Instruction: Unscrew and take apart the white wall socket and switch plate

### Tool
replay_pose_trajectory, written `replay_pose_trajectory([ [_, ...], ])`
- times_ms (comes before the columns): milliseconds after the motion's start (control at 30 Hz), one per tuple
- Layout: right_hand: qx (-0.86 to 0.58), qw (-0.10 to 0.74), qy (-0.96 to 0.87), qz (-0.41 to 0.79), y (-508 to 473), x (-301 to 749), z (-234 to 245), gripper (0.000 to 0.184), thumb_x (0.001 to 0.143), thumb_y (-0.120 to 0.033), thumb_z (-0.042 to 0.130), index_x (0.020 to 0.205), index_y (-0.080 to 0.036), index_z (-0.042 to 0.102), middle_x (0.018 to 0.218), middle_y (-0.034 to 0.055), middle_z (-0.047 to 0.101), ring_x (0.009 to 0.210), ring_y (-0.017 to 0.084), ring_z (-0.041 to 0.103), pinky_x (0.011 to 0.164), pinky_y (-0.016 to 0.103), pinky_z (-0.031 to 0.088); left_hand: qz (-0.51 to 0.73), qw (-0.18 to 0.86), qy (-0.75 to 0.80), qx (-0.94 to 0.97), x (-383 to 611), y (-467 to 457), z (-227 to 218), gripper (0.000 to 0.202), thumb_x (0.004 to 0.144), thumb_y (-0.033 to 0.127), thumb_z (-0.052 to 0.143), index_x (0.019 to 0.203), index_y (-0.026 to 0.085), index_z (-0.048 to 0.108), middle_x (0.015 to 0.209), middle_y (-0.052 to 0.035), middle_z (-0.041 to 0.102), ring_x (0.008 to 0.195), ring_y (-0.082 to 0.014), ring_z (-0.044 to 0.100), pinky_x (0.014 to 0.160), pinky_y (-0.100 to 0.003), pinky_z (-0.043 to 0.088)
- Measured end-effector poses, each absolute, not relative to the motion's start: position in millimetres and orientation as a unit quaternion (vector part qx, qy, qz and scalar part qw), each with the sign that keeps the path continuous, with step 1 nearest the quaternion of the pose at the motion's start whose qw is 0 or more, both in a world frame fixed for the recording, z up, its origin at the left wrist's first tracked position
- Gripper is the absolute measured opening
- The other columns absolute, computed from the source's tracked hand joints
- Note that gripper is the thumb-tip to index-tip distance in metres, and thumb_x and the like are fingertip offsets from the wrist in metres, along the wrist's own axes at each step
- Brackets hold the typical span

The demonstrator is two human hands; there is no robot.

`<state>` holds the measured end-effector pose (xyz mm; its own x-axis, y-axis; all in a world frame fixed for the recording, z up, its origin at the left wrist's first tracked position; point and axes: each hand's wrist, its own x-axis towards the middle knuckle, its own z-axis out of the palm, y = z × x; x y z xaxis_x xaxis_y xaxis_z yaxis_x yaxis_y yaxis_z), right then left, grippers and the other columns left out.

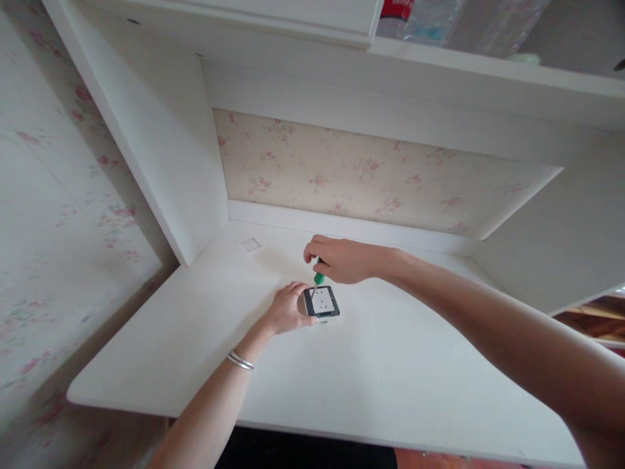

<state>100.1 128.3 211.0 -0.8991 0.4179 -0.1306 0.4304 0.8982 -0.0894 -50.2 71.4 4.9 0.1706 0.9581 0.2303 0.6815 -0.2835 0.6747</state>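
A wall socket point(323, 301) with a white face and a dark frame lies on the white desk, its slots facing up. My left hand point(289, 309) grips it from the left, thumb at the near edge and fingers at the far left corner. Above it, my right hand point(329, 258) is closed round the green handle of a screwdriver point(319, 279). The shaft slants down, and its tip meets the left side of the dark frame; any screw there is too small to make out. Back and left on the desk lies a thin white square frame point(251, 245).
The white desk point(390, 378) has side panels and a low back ledge point(342, 221). A shelf point(488, 68) overhangs it, with plastic bottles point(432, 19) at the upper right. Flowered wallpaper point(317, 169) covers the wall behind and to the left.
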Motion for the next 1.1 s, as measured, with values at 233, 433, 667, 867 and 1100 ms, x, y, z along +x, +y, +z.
replay_pose_trajectory([
  [233, 0.311, 0.048, 0.949, 0.004, 126, 97, 211, 0.033, 0.093, -0.040, 0.036, 0.105, -0.019, 0.058, 0.099, 0.0113, 0.065, 0.088, 0.024, 0.061, 0.070, 0.032, 0.042, 0.318, 0.221, 0.561, 0.732, -50, 70, 8, 0.077, 0.058, 0.045, 0.077, 0.125, 0.024, 0.048, 0.125, -0.0065, 0.052, 0.118, -0.0269, 0.048, 0.104, -0.038, 0.033],
  [433, 0.202, 0.069, 0.973, -0.086, 130, 99, 212, 0.030, 0.085, -0.022, 0.048, 0.115, -0.022, 0.054, 0.127, 0.0089, 0.051, 0.079, 0.014, 0.062, 0.069, 0.026, 0.043, 0.317, 0.226, 0.559, 0.732, -50, 70, 8, 0.077, 0.057, 0.047, 0.077, 0.125, 0.024, 0.048, 0.125, -0.0067, 0.052, 0.118, -0.0275, 0.048, 0.103, -0.038, 0.034],
  [667, 0.279, 0.030, 0.960, 0.006, 132, 97, 206, 0.031, 0.094, -0.028, 0.032, 0.109, -0.017, 0.057, 0.099, 0.0122, 0.064, 0.088, 0.022, 0.062, 0.071, 0.031, 0.042, 0.321, 0.219, 0.560, 0.732, -49, 71, 5, 0.078, 0.058, 0.048, 0.077, 0.126, 0.023, 0.048, 0.126, -0.0067, 0.052, 0.119, -0.0274, 0.048, 0.104, -0.038, 0.034],
  [867, 0.217, 0.056, 0.970, -0.097, 130, 95, 210, 0.030, 0.085, -0.028, 0.050, 0.114, -0.021, 0.055, 0.117, 0.0095, 0.059, 0.083, 0.017, 0.062, 0.070, 0.027, 0.044, 0.322, 0.214, 0.563, 0.730, -49, 72, 3, 0.079, 0.056, 0.049, 0.078, 0.125, 0.023, 0.049, 0.124, -0.0067, 0.053, 0.117, -0.0274, 0.049, 0.103, -0.039, 0.035],
  [1100, 0.245, 0.078, 0.966, -0.026, 126, 86, 214, 0.035, 0.084, -0.017, 0.046, 0.118, -0.018, 0.055, 0.115, 0.0129, 0.061, 0.089, 0.021, 0.062, 0.069, 0.029, 0.042, 0.317, 0.225, 0.565, 0.728, -49, 71, 5, 0.079, 0.057, 0.048, 0.078, 0.125, 0.023, 0.048, 0.126, -0.0067, 0.052, 0.119, -0.0277, 0.048, 0.104, -0.039, 0.033],
])
